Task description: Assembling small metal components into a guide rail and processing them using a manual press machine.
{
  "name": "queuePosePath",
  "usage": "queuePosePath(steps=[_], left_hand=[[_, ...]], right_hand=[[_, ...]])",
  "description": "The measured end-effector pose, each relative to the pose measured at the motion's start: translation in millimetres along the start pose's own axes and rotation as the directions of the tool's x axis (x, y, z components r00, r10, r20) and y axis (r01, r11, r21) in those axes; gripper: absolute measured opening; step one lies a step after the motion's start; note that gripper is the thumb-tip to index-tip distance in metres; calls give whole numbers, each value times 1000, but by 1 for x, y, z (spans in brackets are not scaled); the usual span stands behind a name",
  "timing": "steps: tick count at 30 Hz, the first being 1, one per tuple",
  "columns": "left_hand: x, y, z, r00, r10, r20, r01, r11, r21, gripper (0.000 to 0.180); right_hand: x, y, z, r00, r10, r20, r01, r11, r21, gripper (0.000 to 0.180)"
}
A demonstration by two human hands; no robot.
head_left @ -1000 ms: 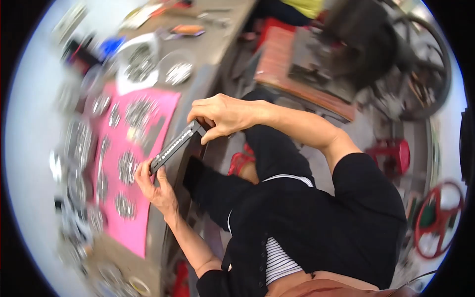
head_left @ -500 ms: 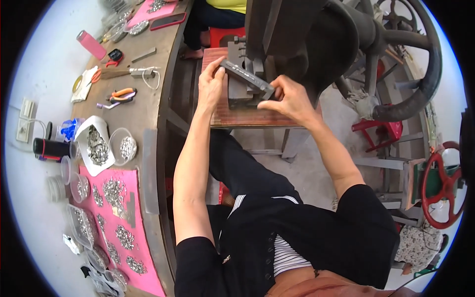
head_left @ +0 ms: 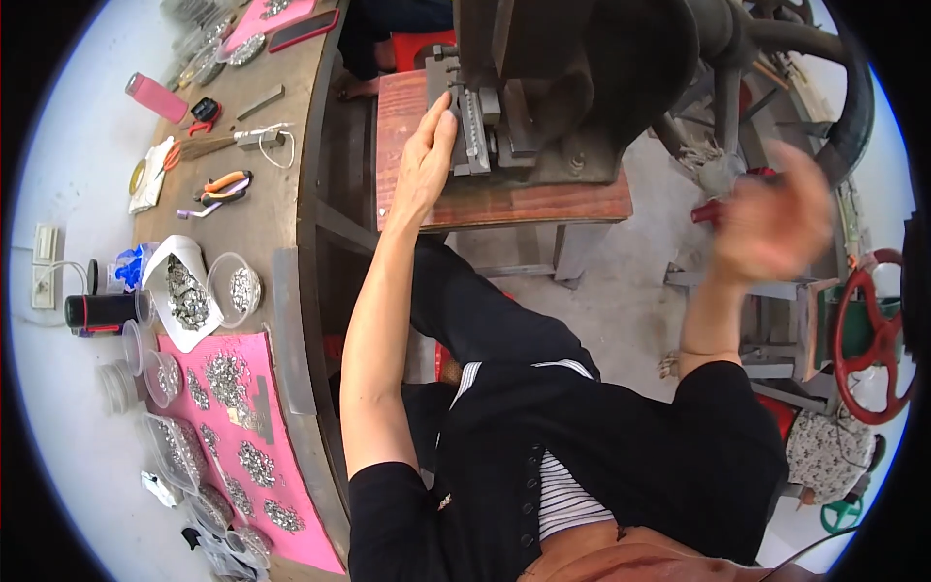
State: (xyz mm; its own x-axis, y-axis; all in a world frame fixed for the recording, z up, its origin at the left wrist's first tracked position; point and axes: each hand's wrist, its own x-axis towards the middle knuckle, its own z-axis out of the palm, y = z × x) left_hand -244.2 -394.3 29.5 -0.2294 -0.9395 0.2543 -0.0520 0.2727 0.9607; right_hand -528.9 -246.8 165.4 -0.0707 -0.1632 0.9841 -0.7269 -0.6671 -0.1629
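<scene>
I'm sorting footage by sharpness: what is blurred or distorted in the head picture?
Head view: the right hand is smeared by motion blur; head view: the left hand looks fairly sharp; head view: the table has its long edge bowed by the fisheye, and the picture's corners are black.

Your right hand (head_left: 779, 218): blurred
Your left hand (head_left: 425, 155): palm hidden
Press (head_left: 626, 87): cut off at top
Co-worker (head_left: 393, 19): upper body cut off
Metal bits (head_left: 257, 465): too small for you to tell apart

The black short-sleeved top (head_left: 630, 451) opens over a striped shirt (head_left: 572, 500).
</scene>
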Motion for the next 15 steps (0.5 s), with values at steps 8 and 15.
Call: queuePosePath(steps=[8, 15], left_hand=[[-32, 7, 13, 983, 141, 116, -171, 934, 313, 102], [-26, 0, 13, 973, 195, 127, -232, 867, 442, 102]], right_hand=[[-35, 59, -46, 803, 542, -249, -534, 839, 104, 19], [84, 47, -81, 734, 676, 66, -647, 726, -234, 35]])
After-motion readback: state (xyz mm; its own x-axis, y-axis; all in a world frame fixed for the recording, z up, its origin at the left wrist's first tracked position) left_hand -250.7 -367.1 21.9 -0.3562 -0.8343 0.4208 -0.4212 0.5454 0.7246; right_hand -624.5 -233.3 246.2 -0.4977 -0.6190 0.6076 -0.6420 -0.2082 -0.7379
